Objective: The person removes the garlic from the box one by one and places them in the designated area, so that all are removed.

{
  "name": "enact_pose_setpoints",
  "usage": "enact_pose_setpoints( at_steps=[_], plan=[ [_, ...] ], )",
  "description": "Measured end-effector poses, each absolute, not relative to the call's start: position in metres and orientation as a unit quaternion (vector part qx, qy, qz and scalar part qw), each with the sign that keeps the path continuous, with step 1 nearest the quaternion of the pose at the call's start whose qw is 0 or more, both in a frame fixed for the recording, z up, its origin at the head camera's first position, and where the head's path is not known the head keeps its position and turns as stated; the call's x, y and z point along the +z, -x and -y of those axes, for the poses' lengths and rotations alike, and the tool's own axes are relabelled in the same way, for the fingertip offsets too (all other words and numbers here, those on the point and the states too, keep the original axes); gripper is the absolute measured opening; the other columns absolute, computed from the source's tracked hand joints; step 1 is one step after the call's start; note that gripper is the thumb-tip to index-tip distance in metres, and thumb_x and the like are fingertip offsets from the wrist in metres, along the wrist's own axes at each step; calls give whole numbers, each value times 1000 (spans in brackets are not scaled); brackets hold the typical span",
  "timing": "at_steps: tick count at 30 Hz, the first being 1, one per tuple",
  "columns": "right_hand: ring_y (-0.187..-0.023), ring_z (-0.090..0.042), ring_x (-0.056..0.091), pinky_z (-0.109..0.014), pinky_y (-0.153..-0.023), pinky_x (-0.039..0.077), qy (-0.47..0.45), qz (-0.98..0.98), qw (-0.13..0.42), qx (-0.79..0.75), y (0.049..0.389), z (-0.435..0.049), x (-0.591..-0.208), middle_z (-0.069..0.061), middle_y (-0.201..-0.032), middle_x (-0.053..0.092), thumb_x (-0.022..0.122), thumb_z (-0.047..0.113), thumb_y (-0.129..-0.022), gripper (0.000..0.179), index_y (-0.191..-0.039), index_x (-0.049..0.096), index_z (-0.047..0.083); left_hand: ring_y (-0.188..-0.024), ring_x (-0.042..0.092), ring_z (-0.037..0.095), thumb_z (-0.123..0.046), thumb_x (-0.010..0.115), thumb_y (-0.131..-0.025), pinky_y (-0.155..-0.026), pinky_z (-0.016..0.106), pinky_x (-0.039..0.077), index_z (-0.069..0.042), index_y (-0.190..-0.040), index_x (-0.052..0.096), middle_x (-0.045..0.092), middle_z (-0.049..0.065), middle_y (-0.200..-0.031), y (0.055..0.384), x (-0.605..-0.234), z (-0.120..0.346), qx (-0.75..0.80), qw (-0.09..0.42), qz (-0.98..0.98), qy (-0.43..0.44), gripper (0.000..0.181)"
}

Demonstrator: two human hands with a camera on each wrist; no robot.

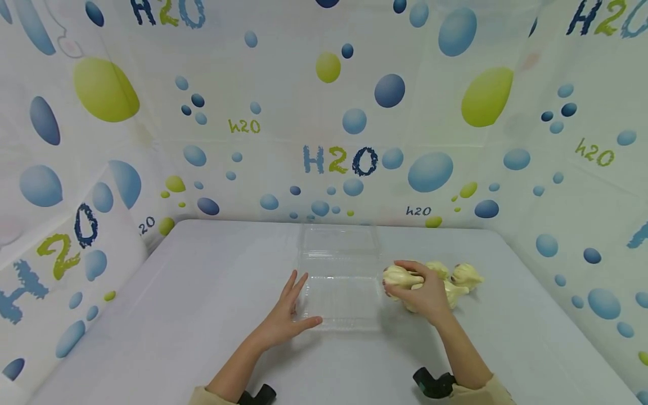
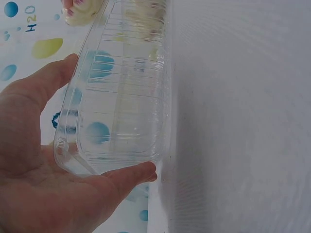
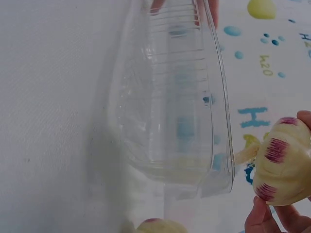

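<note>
A clear plastic container [image 1: 344, 304] stands on the white table with its hinged lid [image 1: 339, 242] folded back away from me. My left hand [image 1: 283, 320] is at the container's left end, thumb and fingers spread along its sides; the left wrist view shows them against the plastic wall [image 2: 121, 107]. With my right hand [image 1: 427, 295] I pinch a garlic bulb [image 3: 282, 165], cream with purple streaks, just off the container's right edge. In the right wrist view its stem points toward the container. More garlic bulbs [image 1: 466, 275] lie in a cluster behind and beside that hand.
White table surface [image 1: 223, 281] extends on both sides. A curtain [image 1: 283, 101] printed with blue and green drops hangs behind and around the table. Black wrist cameras [image 1: 435, 383] sit on both forearms near the sleeves.
</note>
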State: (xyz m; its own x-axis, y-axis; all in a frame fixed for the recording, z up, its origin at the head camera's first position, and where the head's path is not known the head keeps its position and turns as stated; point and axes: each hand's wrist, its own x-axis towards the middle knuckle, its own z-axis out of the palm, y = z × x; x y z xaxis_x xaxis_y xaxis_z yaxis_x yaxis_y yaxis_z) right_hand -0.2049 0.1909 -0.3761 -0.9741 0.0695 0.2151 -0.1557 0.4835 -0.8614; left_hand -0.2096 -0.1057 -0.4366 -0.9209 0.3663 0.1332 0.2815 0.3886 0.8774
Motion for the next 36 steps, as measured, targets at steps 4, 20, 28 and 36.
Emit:
enact_pose_setpoints(
  at_steps=[4,20,28,36],
  plan=[
    [-99,-21,50,-27,-78,45,-15,850,110,516,203,-198,-375,-10,-117,56,81,19,-69,56,-120,60,7,-134,15,42,-27,73,-78,-97,54,34,-19,-148,14,-6,12,-152,211,-437,107,514,42,-834,-194,91],
    [-114,-26,41,-42,-90,39,14,856,128,500,200,-230,-373,-14,-125,50,78,27,-73,61,-124,55,4,-134,15,42,-29,74,-77,-96,55,34,-17,-148,15,-6,13,-152,219,-438,109,511,42,-836,-196,92],
    [-108,-17,42,-14,-74,43,34,855,146,496,195,-242,-368,-12,-127,49,76,27,-75,60,-126,54,6,-134,16,42,-28,73,-78,-96,54,34,-17,-148,15,-6,13,-152,223,-437,111,508,42,-837,-200,91],
    [-102,-16,48,-10,-69,44,38,844,189,500,200,-259,-376,-15,-121,53,78,29,-73,58,-121,57,3,-134,15,41,-31,73,-77,-97,55,33,-17,-148,15,-6,12,-152,227,-439,113,512,44,-833,-204,93]
  ],
)
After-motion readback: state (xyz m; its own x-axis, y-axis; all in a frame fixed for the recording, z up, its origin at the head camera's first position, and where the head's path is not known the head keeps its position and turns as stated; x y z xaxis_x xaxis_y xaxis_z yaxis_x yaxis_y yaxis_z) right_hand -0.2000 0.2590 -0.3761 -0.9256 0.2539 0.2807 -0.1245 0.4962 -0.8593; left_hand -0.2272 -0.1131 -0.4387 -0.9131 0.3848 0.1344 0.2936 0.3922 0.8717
